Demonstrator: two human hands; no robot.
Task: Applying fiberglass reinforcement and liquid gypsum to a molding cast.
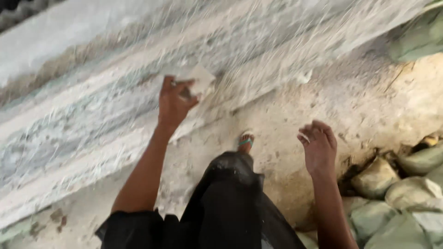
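Gripping a pale flat piece [199,79] against the wall [92,120], the left hand [174,100] reaches up; the right hand [318,146] hangs released above bare ground [369,101], sacks [406,193] crowding its right edge.

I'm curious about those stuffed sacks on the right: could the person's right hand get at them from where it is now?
Probably yes. The right hand hangs open and empty, and the sacks lie just below and beside it with nothing between; a bend down looks needed.

An outdoor building site: rough cement ledge [92,129], filled sacks [406,193], dusty ground [369,101].
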